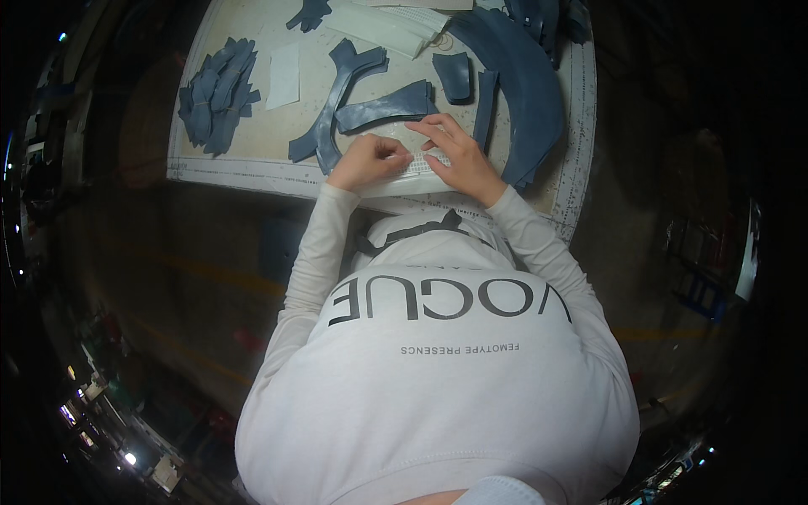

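The left hand (368,160) and right hand (454,157) both pinch a white mesh strip (404,162) on the cutting mat (252,168). Blue leather pieces (383,108) lie just beyond; a heap of blue cut pieces (215,97) sits at the mat's left.

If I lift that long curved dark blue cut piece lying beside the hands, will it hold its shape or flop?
The long curved dark blue cut piece looks thin and lies flat on the work table, so it would probably droop when lifted by one end. It seems light for its size. Pushed, it would likely slide, not roll.
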Demonstrator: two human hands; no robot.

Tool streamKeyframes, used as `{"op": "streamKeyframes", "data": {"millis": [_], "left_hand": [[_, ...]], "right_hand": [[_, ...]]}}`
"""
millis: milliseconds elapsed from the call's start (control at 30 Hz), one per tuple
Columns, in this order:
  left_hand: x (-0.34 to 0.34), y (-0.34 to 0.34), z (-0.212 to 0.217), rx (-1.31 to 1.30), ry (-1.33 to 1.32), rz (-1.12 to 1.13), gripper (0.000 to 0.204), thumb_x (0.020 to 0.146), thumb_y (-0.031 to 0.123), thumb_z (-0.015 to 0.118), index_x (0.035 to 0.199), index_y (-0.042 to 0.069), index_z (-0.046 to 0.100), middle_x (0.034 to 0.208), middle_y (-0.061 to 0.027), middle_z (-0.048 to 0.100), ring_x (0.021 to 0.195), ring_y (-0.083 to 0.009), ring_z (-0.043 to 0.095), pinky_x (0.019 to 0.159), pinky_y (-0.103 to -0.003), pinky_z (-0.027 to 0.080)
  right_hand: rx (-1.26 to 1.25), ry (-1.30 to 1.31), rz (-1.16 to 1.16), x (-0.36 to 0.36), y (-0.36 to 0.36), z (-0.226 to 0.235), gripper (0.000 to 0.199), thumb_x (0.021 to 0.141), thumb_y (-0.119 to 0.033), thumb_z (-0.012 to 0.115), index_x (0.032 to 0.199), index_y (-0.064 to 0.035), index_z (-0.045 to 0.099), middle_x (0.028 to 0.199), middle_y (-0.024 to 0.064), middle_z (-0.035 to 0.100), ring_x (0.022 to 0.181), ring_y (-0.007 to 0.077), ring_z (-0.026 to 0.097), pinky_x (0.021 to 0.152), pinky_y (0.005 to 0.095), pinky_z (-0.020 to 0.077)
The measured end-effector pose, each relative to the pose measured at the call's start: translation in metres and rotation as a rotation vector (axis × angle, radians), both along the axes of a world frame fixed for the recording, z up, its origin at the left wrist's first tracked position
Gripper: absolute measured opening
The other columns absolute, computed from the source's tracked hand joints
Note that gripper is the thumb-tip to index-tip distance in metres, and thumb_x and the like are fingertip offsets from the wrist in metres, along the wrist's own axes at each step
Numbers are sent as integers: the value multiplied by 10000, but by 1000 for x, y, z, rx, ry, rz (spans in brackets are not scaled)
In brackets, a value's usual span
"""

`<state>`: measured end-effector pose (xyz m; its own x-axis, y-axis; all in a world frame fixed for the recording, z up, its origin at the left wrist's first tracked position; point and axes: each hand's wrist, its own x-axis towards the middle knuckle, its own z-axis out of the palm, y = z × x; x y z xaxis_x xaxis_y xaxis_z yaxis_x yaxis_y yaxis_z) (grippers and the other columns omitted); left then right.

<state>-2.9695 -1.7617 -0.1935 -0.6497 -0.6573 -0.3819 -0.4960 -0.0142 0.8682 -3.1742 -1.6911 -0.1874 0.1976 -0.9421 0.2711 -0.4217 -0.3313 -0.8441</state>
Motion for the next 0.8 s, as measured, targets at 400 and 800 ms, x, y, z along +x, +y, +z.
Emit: {"op": "streamKeyframes", "data": {"millis": [400,800], "left_hand": [[3,-1,-3,163,148,26,139,899,116,650,902,-16,694,767,59,600,712,-12,490,642,-182,417],[2,4,-6,93,99,-26,109,883,91,643,885,-12,682,784,32,632,725,-24,526,669,-196,444]], "right_hand": [[-54,-127,-130,10,8,-6,533,746,96,623,1240,-103,593,1091,102,516,771,187,678,687,309,550],[-110,-52,38,12,5,-7,638,742,115,601,1336,-105,533,1301,130,462,955,219,641,787,304,544]]}}
